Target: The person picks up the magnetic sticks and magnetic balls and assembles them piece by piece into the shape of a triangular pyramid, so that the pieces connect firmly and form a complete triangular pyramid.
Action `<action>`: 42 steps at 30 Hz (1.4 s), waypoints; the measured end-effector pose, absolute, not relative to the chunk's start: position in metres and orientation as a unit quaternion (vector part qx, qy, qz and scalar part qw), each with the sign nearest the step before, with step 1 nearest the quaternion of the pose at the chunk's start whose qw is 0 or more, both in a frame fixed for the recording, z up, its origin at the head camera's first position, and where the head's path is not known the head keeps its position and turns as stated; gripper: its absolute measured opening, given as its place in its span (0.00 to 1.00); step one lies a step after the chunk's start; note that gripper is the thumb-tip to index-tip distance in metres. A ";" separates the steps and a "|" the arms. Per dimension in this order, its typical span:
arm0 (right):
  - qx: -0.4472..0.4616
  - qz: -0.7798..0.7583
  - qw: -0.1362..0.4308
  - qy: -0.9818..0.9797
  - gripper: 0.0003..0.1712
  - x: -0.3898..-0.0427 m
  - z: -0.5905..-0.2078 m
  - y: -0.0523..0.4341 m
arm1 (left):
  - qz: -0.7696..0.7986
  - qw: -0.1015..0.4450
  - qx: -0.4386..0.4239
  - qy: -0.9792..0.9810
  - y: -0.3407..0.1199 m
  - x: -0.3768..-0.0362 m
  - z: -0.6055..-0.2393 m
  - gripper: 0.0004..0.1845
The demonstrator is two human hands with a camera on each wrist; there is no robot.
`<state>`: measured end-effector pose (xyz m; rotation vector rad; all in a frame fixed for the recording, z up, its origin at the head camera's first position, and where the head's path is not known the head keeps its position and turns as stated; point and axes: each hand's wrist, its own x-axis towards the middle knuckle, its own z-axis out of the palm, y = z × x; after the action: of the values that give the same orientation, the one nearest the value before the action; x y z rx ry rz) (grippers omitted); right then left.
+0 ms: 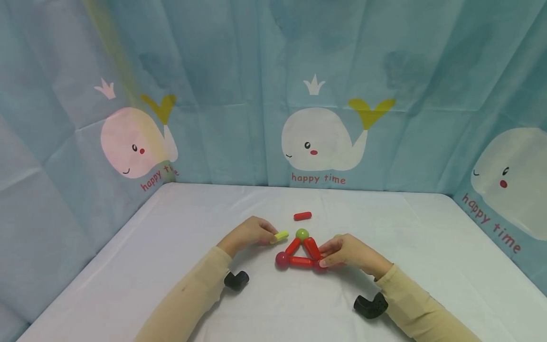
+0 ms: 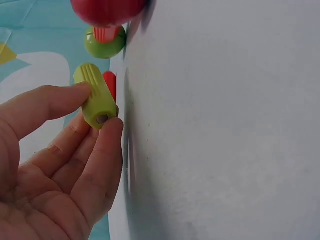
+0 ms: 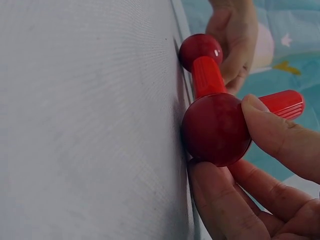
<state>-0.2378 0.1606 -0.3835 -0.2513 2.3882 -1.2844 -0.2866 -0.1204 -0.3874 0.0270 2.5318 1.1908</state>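
A triangle of red magnetic rods and balls lies on the table. Its left corner is a dark red ball, and a green ball sits at the far corner. At the near right corner my right hand grips another dark red ball between thumb and fingers. A red rod juts from that ball; its outer end shows no ball in the right wrist view. Left of the triangle, my left hand pinches a yellow-green rod by thumb and fingertips, with a metal end showing.
Beyond the triangle lies a loose red rod. Part of a green piece shows behind my right hand. Black wrist devices hang at both sleeves. A blue whale-print curtain stands behind the white table.
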 end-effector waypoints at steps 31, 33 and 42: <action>-0.089 -0.461 0.207 0.858 0.22 -0.238 -0.381 0.161 | 0.497 0.178 0.061 0.847 -0.108 -0.260 -0.379 0.14; -0.090 -0.462 0.208 0.858 0.23 -0.238 -0.381 0.161 | 0.494 0.177 0.065 0.849 -0.107 -0.259 -0.379 0.14; -0.094 -0.464 0.206 0.856 0.22 -0.237 -0.382 0.161 | 0.499 0.171 0.103 0.843 -0.104 -0.255 -0.380 0.13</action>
<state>-0.2374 0.1611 -0.3819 -0.2626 2.3848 -1.2937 -0.2548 -0.1039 -0.3798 0.2939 2.3941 1.4176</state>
